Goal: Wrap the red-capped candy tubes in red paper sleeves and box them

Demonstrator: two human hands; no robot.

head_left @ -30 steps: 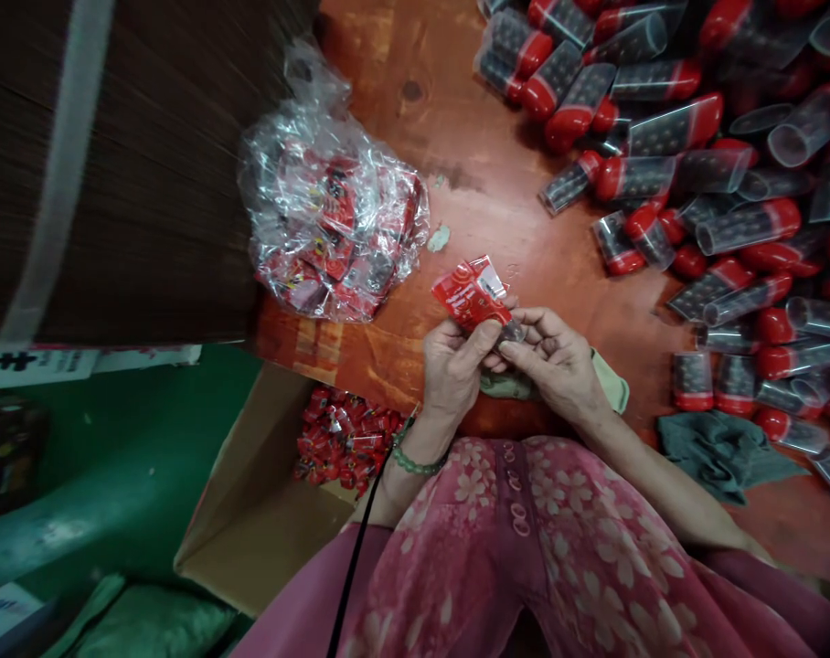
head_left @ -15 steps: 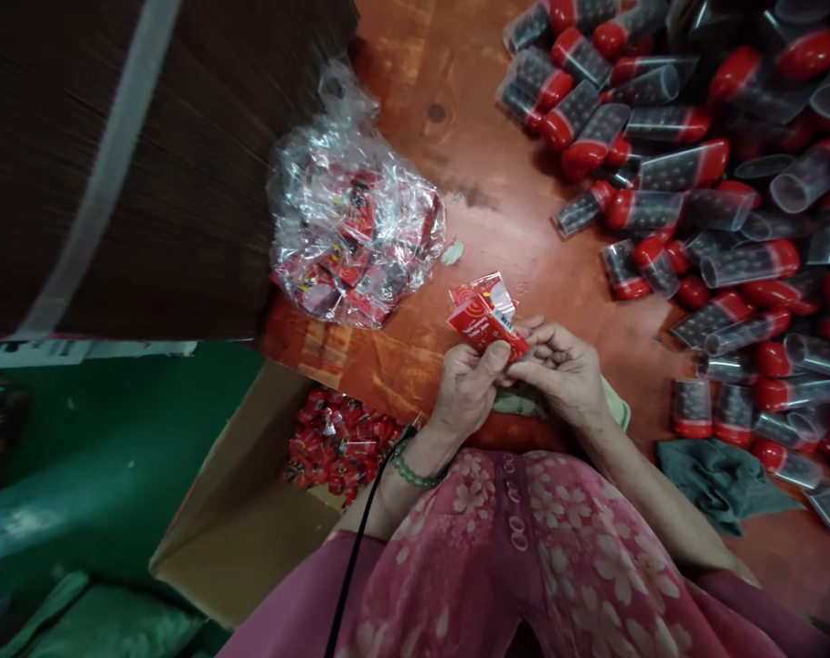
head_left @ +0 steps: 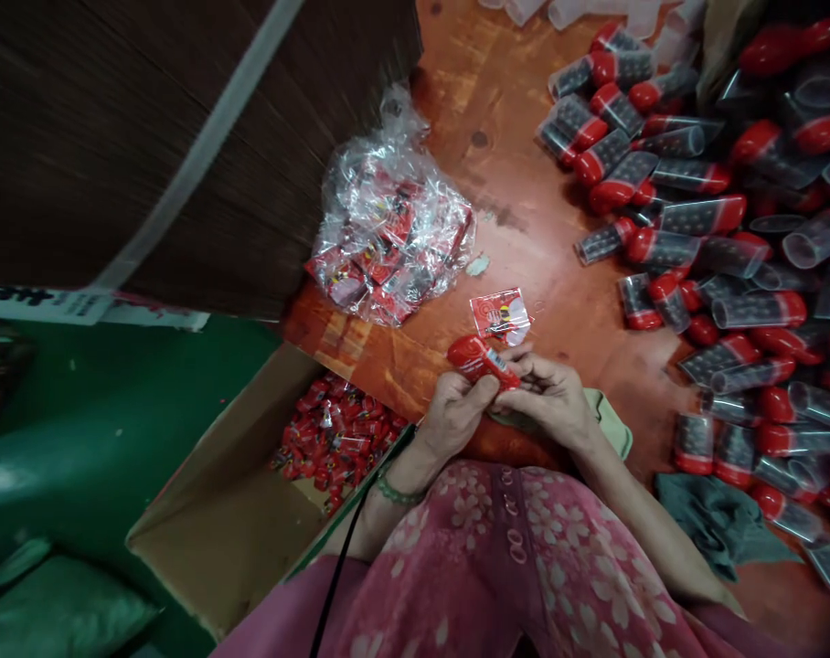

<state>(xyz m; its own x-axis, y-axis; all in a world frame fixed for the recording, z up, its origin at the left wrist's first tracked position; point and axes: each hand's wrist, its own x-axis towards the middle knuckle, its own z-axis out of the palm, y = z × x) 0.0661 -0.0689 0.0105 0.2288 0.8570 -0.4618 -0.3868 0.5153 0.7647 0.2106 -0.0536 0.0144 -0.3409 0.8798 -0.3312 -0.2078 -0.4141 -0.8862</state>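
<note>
Close to the table's front edge, my left hand (head_left: 452, 411) pinches a red printed plastic sleeve (head_left: 476, 359) between thumb and fingers. The sleeve is bowed into a rounded shape, with white print on its side. My right hand (head_left: 556, 393) has its fingers closed at the sleeve's right end, touching it. Just beyond the fingers a flat red printed sleeve (head_left: 501, 315) with a yellow and black picture lies on the table. A clear plastic bag (head_left: 394, 219) filled with similar red pieces sits farther left.
Many clear tubes with red ends and dark beads (head_left: 703, 215) are heaped at the right. An open cardboard box (head_left: 202, 539) with small red items stands below the table's left edge. A dark green cloth (head_left: 723, 521) lies right, and a strapped dark stack (head_left: 147, 110) rises left.
The sleeve in my hands has gone from flat to bowed open. A second sleeve, overlapped behind it before, now shows separately on the table. The view has shifted slightly.
</note>
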